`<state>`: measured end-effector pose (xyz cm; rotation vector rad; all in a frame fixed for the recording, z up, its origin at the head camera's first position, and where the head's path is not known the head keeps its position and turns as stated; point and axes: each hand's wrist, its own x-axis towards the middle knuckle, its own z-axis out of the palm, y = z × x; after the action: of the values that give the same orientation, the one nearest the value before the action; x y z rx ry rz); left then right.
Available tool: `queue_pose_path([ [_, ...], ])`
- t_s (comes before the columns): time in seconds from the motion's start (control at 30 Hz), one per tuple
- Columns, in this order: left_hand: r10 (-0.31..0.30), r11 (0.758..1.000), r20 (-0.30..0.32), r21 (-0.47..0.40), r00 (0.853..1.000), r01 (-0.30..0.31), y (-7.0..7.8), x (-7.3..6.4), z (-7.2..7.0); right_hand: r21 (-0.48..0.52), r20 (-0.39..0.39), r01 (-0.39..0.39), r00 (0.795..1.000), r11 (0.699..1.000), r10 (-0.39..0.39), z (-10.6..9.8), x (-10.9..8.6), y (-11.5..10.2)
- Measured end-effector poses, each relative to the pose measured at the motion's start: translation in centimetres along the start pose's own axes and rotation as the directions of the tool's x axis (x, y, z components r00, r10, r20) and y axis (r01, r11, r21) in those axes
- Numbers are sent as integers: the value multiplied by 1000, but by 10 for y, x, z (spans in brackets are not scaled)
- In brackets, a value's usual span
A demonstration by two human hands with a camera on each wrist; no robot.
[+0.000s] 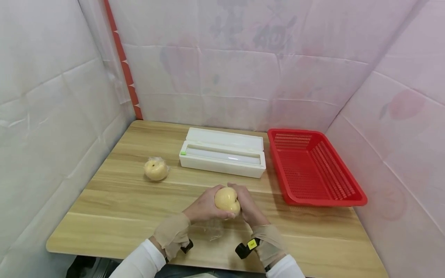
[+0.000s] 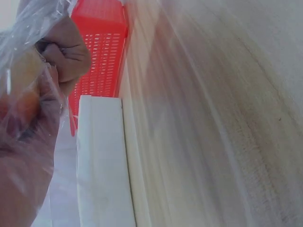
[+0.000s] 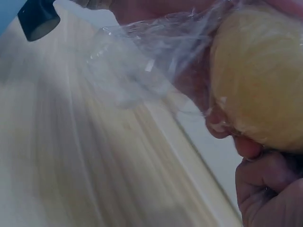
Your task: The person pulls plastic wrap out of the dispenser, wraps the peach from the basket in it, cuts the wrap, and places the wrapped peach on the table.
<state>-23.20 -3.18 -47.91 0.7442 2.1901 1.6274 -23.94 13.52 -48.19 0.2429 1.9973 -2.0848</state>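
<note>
A smooth, pale-yellow round fruit with a cleft on one side is held above the table, in front of the person. My left hand grips it from the left, thumb along its near side. Clear plastic wrap covers the fruit, and a loose tail of it hangs below in the head and right wrist views. At the fruit's right side, my right hand has its fingers curled and pinches the wrap close against the fruit; its fingertips are partly hidden. A second yellow fruit, wrapped in film, sits on the left of the table.
Behind the hands lies a long white wrap dispenser box, its lid raised and a film roll inside. A red slotted plastic basket stands at the right. The wooden table is bordered by white sheet walls.
</note>
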Motion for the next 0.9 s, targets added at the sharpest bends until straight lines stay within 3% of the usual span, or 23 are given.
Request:
queue_pose_path([
  [0.1,-13,1000,-3,-7,1000,13,2,-3,1,55,27,-43,999,998,41,4,-4,3],
  [0.23,-3,1000,10,-2,1000,3,7,-5,2,168,153,-116,984,979,90,6,-13,-3],
  [0.33,21,1000,30,3,999,-21,10,-5,3,239,347,-146,936,960,56,7,-20,-10],
  [0.43,47,998,58,26,997,-48,11,-3,1,249,447,-135,895,959,10,6,-25,-16],
  [0.57,123,981,102,140,987,-137,8,-1,-6,218,388,-99,922,971,7,4,-28,-18],
  [0.7,175,926,122,317,977,-205,8,3,-15,248,342,-127,939,960,36,0,-26,-16],
  [0.77,162,933,132,301,978,-195,9,5,-19,282,355,-150,934,947,42,-2,-26,-14],
  [0.9,144,977,93,147,985,-157,10,9,-29,357,370,-161,929,920,20,-5,-26,-12],
])
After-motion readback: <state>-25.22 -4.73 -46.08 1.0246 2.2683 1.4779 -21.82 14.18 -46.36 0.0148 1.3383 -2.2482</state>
